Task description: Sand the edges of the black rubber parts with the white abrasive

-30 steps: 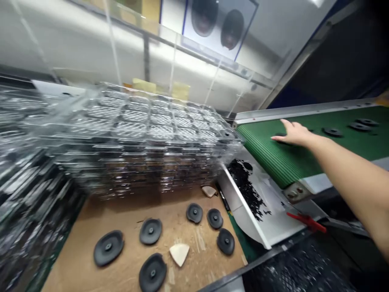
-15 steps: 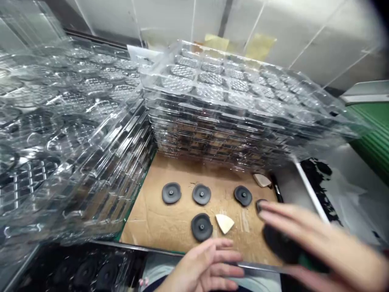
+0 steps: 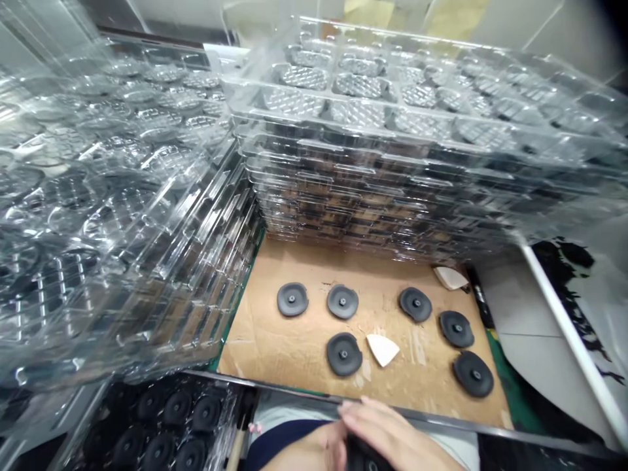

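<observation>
At the bottom edge of the view, both hands meet over a dark round rubber part [image 3: 366, 458] held close to the body. The right hand [image 3: 392, 438] lies over it from the right with fingers curled partway closed, the fingertips [image 3: 350, 409] reaching past the part's upper edge; this grip touches the part and appears to have hold of it. Of the left hand [image 3: 331, 451] only a blurred sliver shows just left of the part, and how far its grip is open cannot be told. The part is mostly covered, so its facing and long axis cannot be read. No writing or label is legible anywhere.

Just beyond the grip lies a brown cardboard sheet [image 3: 294, 353] on the desk, carrying six flat black rubber discs [image 3: 344, 354], each lying face-up with a small central hub; the nearest sits directly ahead of the fingertips. Beside that disc, to its right, lies a pale wedge-shaped scrap [image 3: 383, 349], its tip pointing toward the grip. Farther beyond stands a tall stack of clear plastic blister trays [image 3: 373, 176]; another leaning stack of clear trays [image 3: 98, 216] rises ahead and left of the grip. Directly left of the grip, a tray holds rows of black discs [image 3: 167, 432].
</observation>
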`<action>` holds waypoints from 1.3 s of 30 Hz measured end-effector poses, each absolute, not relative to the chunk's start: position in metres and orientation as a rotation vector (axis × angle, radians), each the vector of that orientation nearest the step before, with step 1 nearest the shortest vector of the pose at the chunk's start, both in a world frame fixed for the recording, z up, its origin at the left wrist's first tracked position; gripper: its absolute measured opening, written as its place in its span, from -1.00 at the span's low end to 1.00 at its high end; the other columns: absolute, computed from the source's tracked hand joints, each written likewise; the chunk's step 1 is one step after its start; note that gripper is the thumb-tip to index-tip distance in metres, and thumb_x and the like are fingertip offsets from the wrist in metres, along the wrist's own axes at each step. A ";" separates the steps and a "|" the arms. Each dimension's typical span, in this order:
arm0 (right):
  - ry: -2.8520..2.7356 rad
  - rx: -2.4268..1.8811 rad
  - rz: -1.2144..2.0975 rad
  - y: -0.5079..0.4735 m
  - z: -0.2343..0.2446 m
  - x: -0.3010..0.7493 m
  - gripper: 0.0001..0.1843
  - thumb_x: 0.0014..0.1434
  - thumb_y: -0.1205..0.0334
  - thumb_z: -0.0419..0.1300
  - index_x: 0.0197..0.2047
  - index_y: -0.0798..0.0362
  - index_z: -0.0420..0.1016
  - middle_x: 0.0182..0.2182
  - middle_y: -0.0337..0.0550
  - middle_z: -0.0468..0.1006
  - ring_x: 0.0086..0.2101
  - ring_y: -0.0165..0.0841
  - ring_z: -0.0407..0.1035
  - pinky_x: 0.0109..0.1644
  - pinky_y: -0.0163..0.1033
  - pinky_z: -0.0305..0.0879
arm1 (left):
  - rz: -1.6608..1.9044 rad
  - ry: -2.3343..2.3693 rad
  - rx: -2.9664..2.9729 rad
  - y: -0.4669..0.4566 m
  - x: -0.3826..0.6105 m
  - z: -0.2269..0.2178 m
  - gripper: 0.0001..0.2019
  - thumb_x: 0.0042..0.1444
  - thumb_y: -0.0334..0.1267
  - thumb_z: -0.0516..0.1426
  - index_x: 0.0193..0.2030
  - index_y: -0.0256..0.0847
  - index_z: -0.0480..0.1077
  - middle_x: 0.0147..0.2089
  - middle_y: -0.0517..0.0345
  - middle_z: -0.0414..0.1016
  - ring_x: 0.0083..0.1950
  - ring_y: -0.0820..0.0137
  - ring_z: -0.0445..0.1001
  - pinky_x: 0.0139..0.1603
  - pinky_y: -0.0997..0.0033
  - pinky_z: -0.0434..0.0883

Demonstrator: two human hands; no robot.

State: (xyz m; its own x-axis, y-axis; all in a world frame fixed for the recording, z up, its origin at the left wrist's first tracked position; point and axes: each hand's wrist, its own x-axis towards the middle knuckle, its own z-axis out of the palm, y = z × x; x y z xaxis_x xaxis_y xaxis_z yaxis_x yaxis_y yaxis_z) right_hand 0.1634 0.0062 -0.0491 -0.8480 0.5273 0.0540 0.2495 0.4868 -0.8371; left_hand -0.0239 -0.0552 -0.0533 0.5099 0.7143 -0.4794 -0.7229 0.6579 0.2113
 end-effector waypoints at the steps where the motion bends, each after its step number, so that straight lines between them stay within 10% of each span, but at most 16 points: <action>1: -2.396 -0.769 1.240 0.010 -0.046 0.166 -0.46 0.27 0.01 -0.01 0.30 -0.23 0.05 0.14 -0.13 0.37 0.10 -0.21 0.30 0.16 -0.12 0.28 | 0.859 0.555 -0.028 -0.054 -0.024 -0.052 -0.48 -0.04 -0.07 0.24 0.08 -0.14 0.29 0.04 -0.01 0.43 -0.01 0.15 0.46 -0.05 0.07 0.42; 6: -2.150 -1.398 0.780 0.038 -0.061 0.182 -0.62 0.25 0.05 0.03 0.11 -0.10 0.36 -0.11 -0.04 0.46 -0.23 -0.25 0.45 -0.18 -0.13 0.46 | 1.102 0.608 -0.147 -0.038 -0.030 -0.048 -0.39 -0.23 -0.27 0.38 0.02 0.01 0.31 0.15 0.08 0.37 0.14 0.05 0.40 0.08 0.11 0.35; 15: -2.045 -1.416 0.596 0.029 -0.119 0.168 -0.68 0.18 0.11 0.14 0.00 -0.08 0.48 -0.12 -0.02 0.43 -0.08 -0.11 0.28 0.01 0.13 0.25 | 1.290 0.747 -0.113 -0.020 -0.024 -0.030 -0.41 -0.15 -0.06 0.31 0.06 -0.01 0.26 0.13 0.05 0.41 0.17 0.09 0.37 0.29 0.05 0.13; 27: -2.029 -1.095 0.593 0.019 0.005 0.168 -0.62 0.14 0.27 0.19 0.03 -0.21 0.45 -0.15 -0.05 0.37 -0.15 -0.20 0.31 -0.17 -0.06 0.41 | 1.396 0.953 0.052 -0.004 0.020 -0.004 -0.47 -0.37 -0.35 0.41 -0.18 0.08 0.41 -0.02 0.25 0.54 0.08 0.25 0.45 0.00 0.42 0.41; 39: -2.016 -1.013 0.498 0.019 0.011 0.166 -0.73 0.13 0.46 0.16 -0.11 0.07 0.56 -0.16 -0.01 0.37 -0.15 -0.27 0.28 -0.09 -0.14 0.36 | 1.538 0.895 0.204 -0.006 0.028 0.002 -0.55 -0.30 -0.37 0.39 -0.20 0.07 0.46 -0.05 0.21 0.59 0.01 0.34 0.52 -0.01 0.51 0.44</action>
State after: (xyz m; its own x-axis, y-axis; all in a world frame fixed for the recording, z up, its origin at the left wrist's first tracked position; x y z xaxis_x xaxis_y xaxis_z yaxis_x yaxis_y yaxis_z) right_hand 0.1657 0.0192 0.0109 -0.3521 0.7996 0.4865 0.4813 0.6004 -0.6386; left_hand 0.0283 -0.0062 0.0016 -0.2027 0.9073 -0.3683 -0.7688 0.0855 0.6337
